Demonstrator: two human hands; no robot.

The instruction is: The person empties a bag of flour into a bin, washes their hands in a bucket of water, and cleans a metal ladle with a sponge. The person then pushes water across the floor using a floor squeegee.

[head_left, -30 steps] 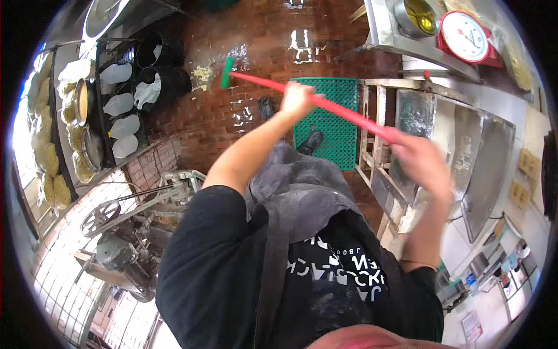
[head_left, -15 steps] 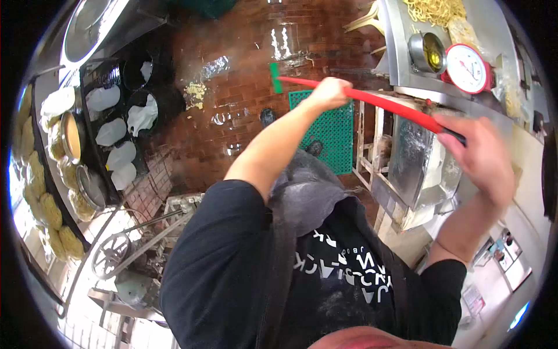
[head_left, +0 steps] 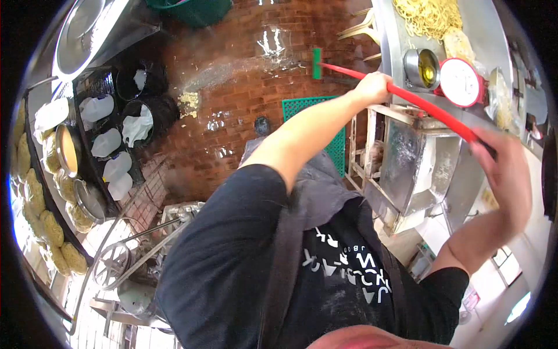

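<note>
A long red handle [head_left: 430, 109] slants across the view, with a narrow green head [head_left: 317, 64] on the wet brick floor [head_left: 238, 75]. It looks like a floor squeegee or broom; the kind is not clear. Partway along the handle, my left hand [head_left: 374, 89] is wrapped round it. At the black end of the handle, my right hand [head_left: 504, 166] is closed, slightly blurred by motion. Pale scraps [head_left: 188, 104] lie on the floor to the left, and wet streaks shine near the head.
A green mat [head_left: 311, 106] lies by my feet, beside a metal machine [head_left: 407, 157] on a frame. To the right, a steel table [head_left: 401, 35] bears noodles [head_left: 427, 17], a pot [head_left: 421, 68] and a scale [head_left: 461, 83]. Dark bins [head_left: 154, 110] and shelves of noodle bundles [head_left: 35, 198] stand left.
Both hands and the red handle have shifted to the right. The green head has moved right and slightly away across the floor. My left arm is stretched further out.
</note>
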